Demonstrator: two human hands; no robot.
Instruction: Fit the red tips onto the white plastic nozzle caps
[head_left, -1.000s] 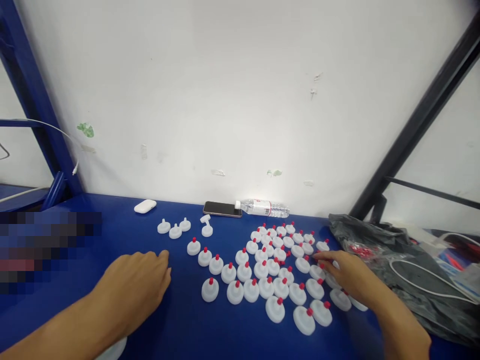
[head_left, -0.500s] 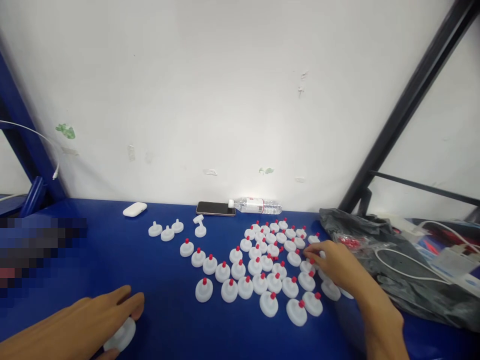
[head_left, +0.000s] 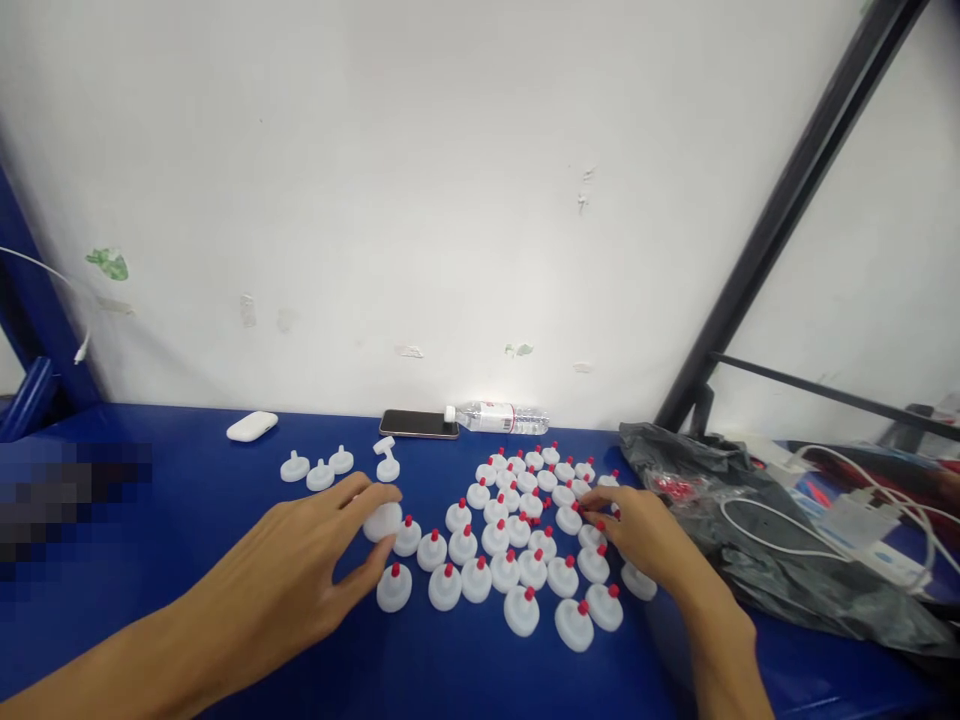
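Many white round caps with red tips [head_left: 444, 588] stand on the blue table [head_left: 180, 520]. My left hand [head_left: 322, 560] is at the left end of this group, with thumb and fingers round a white cap [head_left: 383, 522] whose top is partly hidden. My right hand [head_left: 630, 520] reaches in at the group's right side, its thumb and forefinger close together among the caps. What those fingertips hold, if anything, is too small to make out. Several white pieces without red tips [head_left: 295, 466] stand farther back on the left.
A phone [head_left: 418, 424] and a clear bottle [head_left: 501, 417] lie by the wall. A white case [head_left: 252, 426] is at the back left. On the right, a dark plastic bag [head_left: 795, 580] bears a white cable and a packet of red pieces [head_left: 679, 488].
My left hand has moved up and right from the near left to the end of the group. The view has shifted slightly right. My right hand stays among the caps.
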